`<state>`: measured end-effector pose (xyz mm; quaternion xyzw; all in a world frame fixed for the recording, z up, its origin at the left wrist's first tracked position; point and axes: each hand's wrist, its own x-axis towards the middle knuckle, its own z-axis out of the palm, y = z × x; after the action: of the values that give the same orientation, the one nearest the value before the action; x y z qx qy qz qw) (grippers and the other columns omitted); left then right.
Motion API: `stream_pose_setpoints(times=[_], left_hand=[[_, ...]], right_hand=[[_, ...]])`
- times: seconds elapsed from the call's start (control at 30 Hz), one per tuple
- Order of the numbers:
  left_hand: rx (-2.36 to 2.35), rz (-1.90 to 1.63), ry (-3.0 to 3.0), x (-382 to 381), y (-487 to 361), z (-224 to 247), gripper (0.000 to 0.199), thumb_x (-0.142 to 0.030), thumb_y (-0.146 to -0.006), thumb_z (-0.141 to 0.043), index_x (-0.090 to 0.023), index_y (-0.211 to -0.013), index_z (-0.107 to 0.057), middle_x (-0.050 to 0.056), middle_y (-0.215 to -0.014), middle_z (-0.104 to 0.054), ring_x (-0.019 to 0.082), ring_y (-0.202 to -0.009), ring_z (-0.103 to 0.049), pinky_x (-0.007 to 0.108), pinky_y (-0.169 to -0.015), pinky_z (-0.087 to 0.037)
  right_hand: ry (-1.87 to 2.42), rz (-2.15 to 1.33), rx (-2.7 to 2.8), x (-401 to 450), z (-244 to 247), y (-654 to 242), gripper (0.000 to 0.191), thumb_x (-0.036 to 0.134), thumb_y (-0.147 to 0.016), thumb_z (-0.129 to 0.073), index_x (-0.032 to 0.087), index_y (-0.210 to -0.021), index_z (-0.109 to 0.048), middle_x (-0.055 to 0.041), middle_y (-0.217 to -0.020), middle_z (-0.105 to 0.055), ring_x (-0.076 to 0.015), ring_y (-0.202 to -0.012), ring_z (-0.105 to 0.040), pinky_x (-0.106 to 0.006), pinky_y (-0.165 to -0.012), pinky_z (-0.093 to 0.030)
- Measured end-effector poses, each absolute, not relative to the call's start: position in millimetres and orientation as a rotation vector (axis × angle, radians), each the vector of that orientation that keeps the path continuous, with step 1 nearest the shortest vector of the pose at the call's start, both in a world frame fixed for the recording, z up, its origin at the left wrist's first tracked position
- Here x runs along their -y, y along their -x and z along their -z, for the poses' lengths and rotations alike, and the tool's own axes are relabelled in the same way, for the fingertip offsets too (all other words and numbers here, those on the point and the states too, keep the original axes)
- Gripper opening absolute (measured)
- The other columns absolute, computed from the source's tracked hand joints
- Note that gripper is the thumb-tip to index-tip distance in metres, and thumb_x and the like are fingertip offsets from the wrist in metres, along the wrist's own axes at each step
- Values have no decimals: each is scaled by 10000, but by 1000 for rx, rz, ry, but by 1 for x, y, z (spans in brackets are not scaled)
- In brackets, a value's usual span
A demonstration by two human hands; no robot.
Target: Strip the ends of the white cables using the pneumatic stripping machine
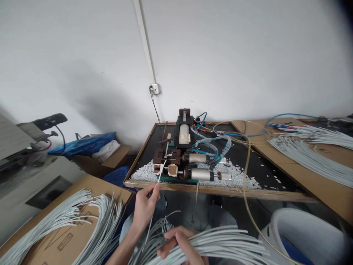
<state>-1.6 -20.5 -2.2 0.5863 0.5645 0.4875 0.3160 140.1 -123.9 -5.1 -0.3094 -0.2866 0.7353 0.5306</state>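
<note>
Pale grey and thin, a single cable [161,170] runs from the left hand [145,208] up into the small machine [180,154] on the table [215,189]. That left hand pinches it, fingers together, arm stretched forward. Lower down, the right hand [180,244] clamps a bundle of grey cables [217,244] over the lap.

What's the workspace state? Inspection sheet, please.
Surface: black-topped table, wood rim.
Job's things: single white wire fed into small pneumatic machine; bundle of white wires on lap.
Clutter: white offcut bits around machine.
Grips: left hand pinches the single wire; right hand holds the bundle.
Cables: blue air hoses; tan hose hangs over the edge.
Surroundings: wires on cardboard, wires on side bench, wall socket.
</note>
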Motion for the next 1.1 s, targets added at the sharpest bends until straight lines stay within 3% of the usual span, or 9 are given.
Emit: stream_pose_setpoints(times=[0.1,0.47,1.1], left_hand=[[-1507,-1283,-1569,17,-2,3,409,-412,-899,-543,-156,-581,-573,-21,-523,-497,127,-532,-459,223,-545,-351],[-1617,-1357,-1611,13,-13,19,425,-435,-917,-521,-169,-593,-584,-17,-505,-579,123,-453,-528,210,-498,-389],[-1603,-1335,-1605,9,-17,21,430,-426,-911,-516,-167,-585,-623,-6,-482,-603,136,-425,-549,218,-473,-403]], right_hand=[[719,-1757,692,122,12,-142,414,553,-837,-606,154,-846,-715,-78,-636,-771,-216,-682,-742,-248,-556,-535],[783,-1742,697,118,18,-147,460,600,-817,-603,153,-850,-703,-100,-645,-770,-221,-629,-731,-236,-449,-502],[730,-1732,638,119,15,-149,415,553,-826,-622,146,-832,-707,-82,-606,-761,-217,-654,-735,-211,-462,-483]])
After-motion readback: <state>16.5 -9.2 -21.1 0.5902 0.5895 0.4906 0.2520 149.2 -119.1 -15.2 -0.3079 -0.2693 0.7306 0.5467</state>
